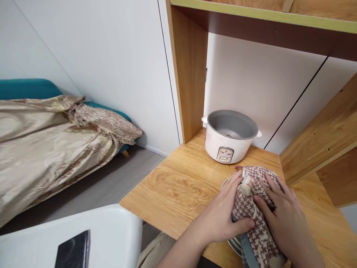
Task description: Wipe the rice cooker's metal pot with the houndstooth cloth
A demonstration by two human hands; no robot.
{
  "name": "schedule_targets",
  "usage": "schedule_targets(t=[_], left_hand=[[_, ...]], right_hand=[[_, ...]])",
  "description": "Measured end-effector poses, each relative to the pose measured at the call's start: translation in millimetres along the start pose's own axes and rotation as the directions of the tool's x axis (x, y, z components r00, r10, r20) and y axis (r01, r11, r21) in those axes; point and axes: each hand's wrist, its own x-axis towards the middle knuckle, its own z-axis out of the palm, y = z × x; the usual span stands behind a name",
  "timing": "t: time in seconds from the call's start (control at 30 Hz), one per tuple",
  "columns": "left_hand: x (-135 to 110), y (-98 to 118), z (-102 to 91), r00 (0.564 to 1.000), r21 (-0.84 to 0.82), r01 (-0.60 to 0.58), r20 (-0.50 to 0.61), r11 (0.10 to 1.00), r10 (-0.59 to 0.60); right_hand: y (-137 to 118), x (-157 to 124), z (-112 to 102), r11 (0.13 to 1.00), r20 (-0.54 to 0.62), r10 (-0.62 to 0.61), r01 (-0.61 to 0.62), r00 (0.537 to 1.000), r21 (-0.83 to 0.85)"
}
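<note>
Houndstooth cloth [258, 208] under both hands; white cooker [230, 136] empty.

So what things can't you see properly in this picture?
Head view:
- Round metal rim: mostly covered by the brown-and-white houndstooth cloth and both hands, left hand, right hand; what it is stays unclear.
- Dark flat phone-like object: cut off by the bottom edge.
- White rice cooker: its bottom inside is partly hidden by its wall.
</note>
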Motion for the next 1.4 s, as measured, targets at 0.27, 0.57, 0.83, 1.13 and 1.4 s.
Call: schedule_targets(t=[0.27, 0.57, 0.83, 1.13, 1.4], left_hand=[[-0.2, -0.5, 0.3, 1.0, -0.011, -0.009, -0.006, 1.0, 0.009], [0.0, 1.4, -0.3, 1.0, -0.006, -0.004, -0.002, 1.0, 0.004], [-0.6, 0.8, 0.0, 1.0, -0.009, -0.002, -0.007, 1.0, 0.002], [0.0, 0.5, 0.3, 1.0, -0.017, 0.002, -0.007, 1.0, -0.002], [-0.7, 1.7, -0.6, 1.0, 0.002, 0.007, 0.0, 1.0, -0.007]], right_hand=[[1.3, 3.0, -0.4, 0.997, -0.048, -0.04, 0.043, 0.998, 0.066], [2.9, -0.8, 3.3, 0.996, -0.035, -0.039, 0.036, 0.999, -0.077], [6.7, 0.2, 1.7, 0.998, -0.035, -0.037, 0.039, 0.999, 0.05], [-0.9, 0.3, 0.7, 0.997, -0.004, -0.048, 0.048, 0.999, -0.066], [-3.2, 2.1, -1.2, 0.999, -0.064, -0.035, 0.037, 0.997, 0.027]])
